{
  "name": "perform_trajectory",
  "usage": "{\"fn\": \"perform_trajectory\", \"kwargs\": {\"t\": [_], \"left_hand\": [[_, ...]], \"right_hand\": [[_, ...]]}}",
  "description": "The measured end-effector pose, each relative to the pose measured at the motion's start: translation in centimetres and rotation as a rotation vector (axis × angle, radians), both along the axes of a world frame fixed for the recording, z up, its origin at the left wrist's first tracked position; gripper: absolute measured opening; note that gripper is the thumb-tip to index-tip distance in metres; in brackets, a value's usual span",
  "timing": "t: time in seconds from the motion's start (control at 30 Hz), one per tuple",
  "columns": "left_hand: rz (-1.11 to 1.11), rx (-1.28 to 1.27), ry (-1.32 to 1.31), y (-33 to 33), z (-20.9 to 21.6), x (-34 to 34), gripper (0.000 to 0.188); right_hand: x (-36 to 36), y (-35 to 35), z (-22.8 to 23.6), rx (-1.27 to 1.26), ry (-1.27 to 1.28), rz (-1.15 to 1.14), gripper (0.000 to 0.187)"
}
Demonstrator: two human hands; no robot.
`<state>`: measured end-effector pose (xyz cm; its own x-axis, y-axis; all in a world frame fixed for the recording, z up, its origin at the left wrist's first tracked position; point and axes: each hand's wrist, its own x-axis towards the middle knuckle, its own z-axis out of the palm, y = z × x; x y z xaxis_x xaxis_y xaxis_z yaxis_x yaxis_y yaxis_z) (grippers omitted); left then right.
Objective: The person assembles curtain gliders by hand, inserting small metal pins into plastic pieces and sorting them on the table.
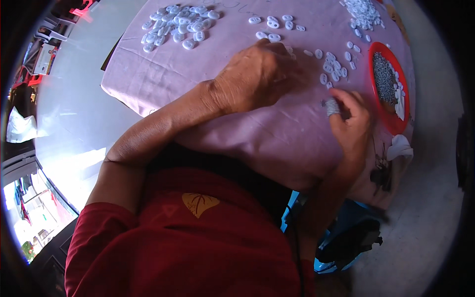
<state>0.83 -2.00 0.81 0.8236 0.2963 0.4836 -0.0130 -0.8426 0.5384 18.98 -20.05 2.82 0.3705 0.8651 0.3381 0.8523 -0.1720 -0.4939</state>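
My left hand (pixel 257 74) is over the middle of the cloth-covered table, its fingers curled inward, knuckles up. Its fingertips are blurred and turned away, so what they hold cannot be made out. Just beyond it lie a few loose white oval plastic pieces (pixel 273 37), some with two dark holes. My right hand (pixel 354 121) rests near the table's right side, index finger and thumb apart with no piece visible between them. Grey wrapping (pixel 333 106) covers the thumb. The index fingertip is close to a small cluster of white oval pieces (pixel 335 64).
A big pile of white oval pieces (pixel 180 22) sits far left; a heap of smaller white pieces (pixel 363 14) lies far right. A red basin (pixel 376 89) beside my right hand holds metal screws and small white parts. Keys (pixel 380 173) and a white cloth (pixel 400 148) are nearer.
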Motion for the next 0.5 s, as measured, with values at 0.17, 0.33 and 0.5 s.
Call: {"fn": "perform_trajectory", "kwargs": {"t": [0.17, 0.33, 0.5], "left_hand": [[0.059, 0.043, -0.001, 0.1, -0.8, 0.2, 0.021], [0.084, 0.016, -0.032, 0.6, -1.0, -0.2, 0.025], [0.102, 0.161, -0.006, 1.0, -0.4, 0.1, 0.032]], "right_hand": [[-0.2, -0.1, 0.1, -0.052, -0.026, 0.007, 0.026], [-1.2, 0.0, -0.7, -0.006, -0.009, 0.038, 0.022], [-1.0, -0.4, -1.1, 0.054, -0.102, -0.066, 0.020]]}}
